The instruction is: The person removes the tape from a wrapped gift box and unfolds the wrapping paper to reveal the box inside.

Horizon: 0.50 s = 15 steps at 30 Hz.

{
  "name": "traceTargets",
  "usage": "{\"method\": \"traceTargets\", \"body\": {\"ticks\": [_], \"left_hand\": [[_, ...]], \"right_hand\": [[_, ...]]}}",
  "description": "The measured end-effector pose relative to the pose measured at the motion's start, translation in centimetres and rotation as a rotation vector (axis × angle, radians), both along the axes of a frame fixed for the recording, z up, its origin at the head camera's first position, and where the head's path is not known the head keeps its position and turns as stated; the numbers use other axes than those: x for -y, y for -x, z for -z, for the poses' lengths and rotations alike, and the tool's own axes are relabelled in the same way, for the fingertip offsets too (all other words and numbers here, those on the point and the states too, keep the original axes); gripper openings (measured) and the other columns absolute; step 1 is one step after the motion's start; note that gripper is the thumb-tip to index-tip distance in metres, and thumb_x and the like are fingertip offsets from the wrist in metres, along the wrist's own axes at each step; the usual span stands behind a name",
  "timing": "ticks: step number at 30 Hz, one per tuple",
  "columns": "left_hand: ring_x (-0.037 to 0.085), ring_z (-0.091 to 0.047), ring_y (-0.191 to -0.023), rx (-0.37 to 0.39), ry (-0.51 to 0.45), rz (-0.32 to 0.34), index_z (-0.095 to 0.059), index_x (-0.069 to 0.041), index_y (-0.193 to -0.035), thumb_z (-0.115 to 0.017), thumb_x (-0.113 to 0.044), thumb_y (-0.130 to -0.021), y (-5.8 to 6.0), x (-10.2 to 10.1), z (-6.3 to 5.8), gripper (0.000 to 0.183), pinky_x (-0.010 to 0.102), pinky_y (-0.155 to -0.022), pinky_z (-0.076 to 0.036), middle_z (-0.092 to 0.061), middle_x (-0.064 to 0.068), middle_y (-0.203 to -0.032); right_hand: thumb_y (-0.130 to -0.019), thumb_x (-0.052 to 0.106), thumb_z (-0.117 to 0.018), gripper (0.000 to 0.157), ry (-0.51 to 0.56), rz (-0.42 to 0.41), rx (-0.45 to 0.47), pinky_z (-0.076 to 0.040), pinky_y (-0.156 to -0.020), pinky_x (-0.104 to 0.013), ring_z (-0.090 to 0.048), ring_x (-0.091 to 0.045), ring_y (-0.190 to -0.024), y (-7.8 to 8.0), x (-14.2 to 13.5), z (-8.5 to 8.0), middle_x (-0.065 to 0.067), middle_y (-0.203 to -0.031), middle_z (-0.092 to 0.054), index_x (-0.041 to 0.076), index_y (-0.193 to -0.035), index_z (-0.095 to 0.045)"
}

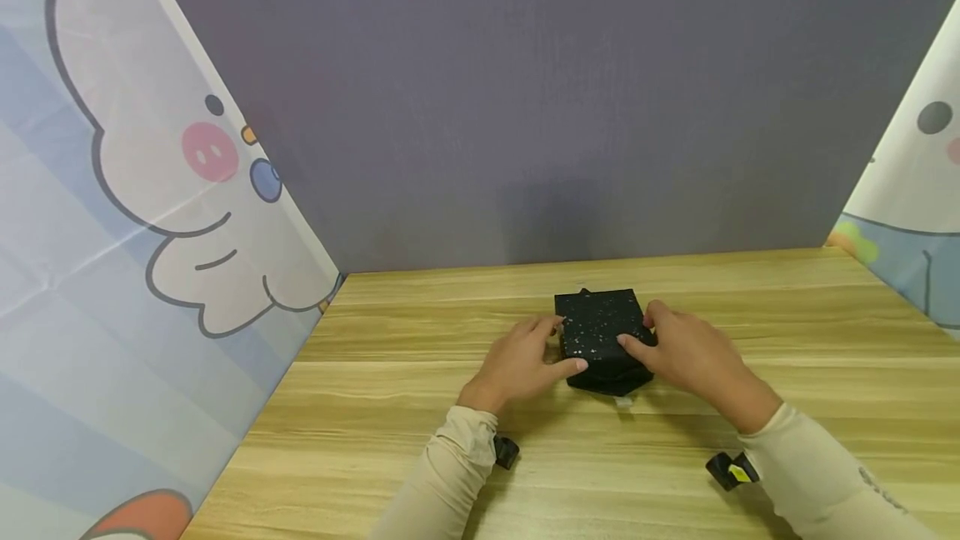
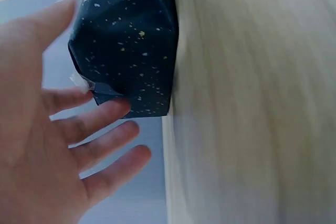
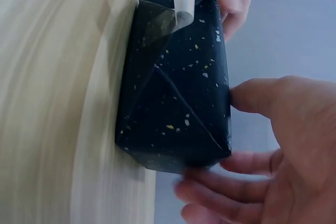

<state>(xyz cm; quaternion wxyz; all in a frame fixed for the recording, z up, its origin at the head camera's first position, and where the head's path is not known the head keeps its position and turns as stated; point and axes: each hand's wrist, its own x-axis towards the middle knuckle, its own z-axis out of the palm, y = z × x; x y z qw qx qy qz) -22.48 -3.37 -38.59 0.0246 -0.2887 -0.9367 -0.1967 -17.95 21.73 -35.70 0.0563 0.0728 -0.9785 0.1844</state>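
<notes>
A box wrapped in black paper with pale specks (image 1: 602, 325) lies on the wooden table between both hands. My left hand (image 1: 522, 359) is at its left end, thumb by the near top edge. Seen from the left wrist, the left hand (image 2: 58, 124) has its fingers spread, a fingertip or two by the paper. On the right, my right hand (image 1: 693, 357) holds the box with its thumb on top and fingers bent round the far corner. In the right wrist view, folded paper flaps (image 3: 163, 103) show at that end, with a curled strip of tape (image 3: 184, 11) at the near edge.
The pale wood table (image 1: 375, 423) stretches out on both sides of the box. Behind it rises a grey panel (image 1: 525, 107). Cartoon-printed cloth hangs at the left (image 1: 112, 290) and at the right. Dark wrist cameras sit under both sleeves.
</notes>
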Motion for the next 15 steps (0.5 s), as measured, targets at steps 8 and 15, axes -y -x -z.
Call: {"method": "traceTargets", "body": {"ticks": [8,15], "left_hand": [[0.021,-0.058,-0.123,0.085,-0.087,0.041,-0.023,-0.023,-0.161,-0.064,-0.06,-0.092,0.4,0.4,0.6,0.089,0.045,-0.098,-0.047,-0.061,0.0,-0.136],[0.018,-0.057,-0.124,0.063,-0.077,0.082,-0.029,-0.029,-0.16,-0.063,-0.059,-0.093,0.6,0.6,0.6,0.081,0.045,-0.098,-0.047,-0.06,-0.003,-0.137]], "right_hand": [[-0.093,0.037,-0.072,0.057,0.029,-0.173,-0.182,-0.039,-0.097,-0.067,-0.041,-0.055,-0.13,0.1,1.2,1.0,-0.033,-0.147,-0.039,0.002,-0.136,-0.06],[-0.09,0.047,-0.074,0.063,-0.032,-0.198,-0.195,-0.038,-0.099,-0.068,-0.04,-0.055,-0.132,-0.2,1.6,1.5,-0.029,-0.146,-0.043,0.002,-0.134,-0.062]]}}
